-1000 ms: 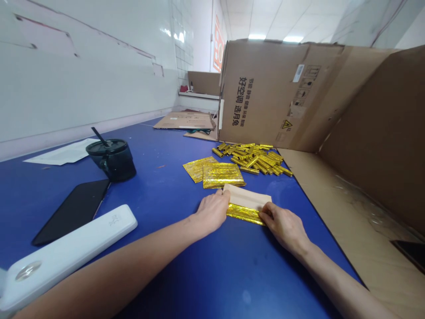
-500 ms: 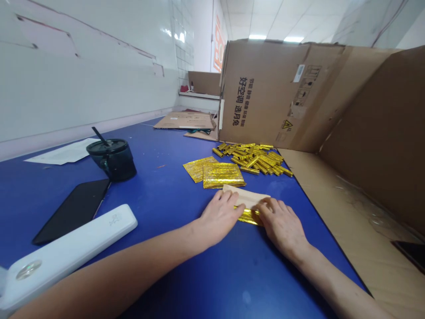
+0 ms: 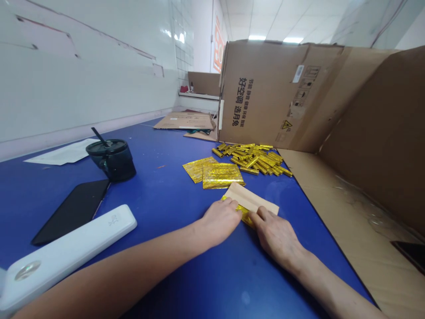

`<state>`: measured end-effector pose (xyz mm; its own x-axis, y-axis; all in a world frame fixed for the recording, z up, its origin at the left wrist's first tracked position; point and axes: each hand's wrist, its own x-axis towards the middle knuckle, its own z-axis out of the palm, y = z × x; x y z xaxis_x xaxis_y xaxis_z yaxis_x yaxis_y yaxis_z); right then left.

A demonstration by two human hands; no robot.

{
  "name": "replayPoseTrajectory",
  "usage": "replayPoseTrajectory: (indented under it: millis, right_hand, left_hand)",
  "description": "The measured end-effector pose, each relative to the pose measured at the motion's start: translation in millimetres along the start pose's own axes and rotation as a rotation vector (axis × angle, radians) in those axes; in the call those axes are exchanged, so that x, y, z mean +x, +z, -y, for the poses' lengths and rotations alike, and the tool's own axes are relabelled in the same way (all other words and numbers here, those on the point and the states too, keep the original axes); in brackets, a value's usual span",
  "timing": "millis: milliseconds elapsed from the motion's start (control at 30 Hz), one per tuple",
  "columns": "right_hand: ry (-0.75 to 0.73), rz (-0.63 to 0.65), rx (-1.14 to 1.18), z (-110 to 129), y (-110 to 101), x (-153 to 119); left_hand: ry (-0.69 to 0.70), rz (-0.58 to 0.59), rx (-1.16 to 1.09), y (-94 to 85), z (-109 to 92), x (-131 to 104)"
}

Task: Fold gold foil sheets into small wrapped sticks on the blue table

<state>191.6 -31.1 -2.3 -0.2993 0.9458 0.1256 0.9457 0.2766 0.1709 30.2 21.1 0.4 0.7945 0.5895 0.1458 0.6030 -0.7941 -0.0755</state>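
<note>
A gold foil paper sheet (image 3: 249, 197) lies at a slant on the blue table, its tan backing facing up and its near edge turned over to show gold. My left hand (image 3: 222, 222) is closed, fingers curled on the left part of that folded edge. At the right part, my right hand (image 3: 278, 234) pinches the same edge between thumb and fingers. Just beyond are flat gold foil sheets (image 3: 223, 175), overlapping one another. Behind them is a heap of small rolled gold foil tubes (image 3: 262, 160).
To the left stand a dark lidded cup with a straw (image 3: 114, 160), a black phone (image 3: 75, 210), a long white device (image 3: 73, 254) and white paper (image 3: 63, 153). A big cardboard box (image 3: 268, 93) rises behind the tubes, with cardboard (image 3: 332, 204) along the table's right edge.
The sheet has turned, its right end coming nearer, and more tan backing shows. My fingers have curled in on its near edge, my right hand shifting slightly left.
</note>
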Motion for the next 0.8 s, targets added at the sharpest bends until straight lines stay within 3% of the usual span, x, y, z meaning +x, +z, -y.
replayPoseTrajectory:
  millis: [167, 400, 800]
  right_hand:
    - [-0.127, 0.019, 0.063, 6, -3, -2]
    - [-0.172, 0.048, 0.121, 6, -4, -2]
    - [-0.197, 0.089, 0.324, 13, -14, -5]
  left_hand:
    - [-0.070, -0.012, -0.040, 1.3, -1, -1]
    - [-0.237, 0.040, -0.030, 11.7, -13, -5]
    - [-0.159, 0.191, -0.236, 12.5, 14, -8]
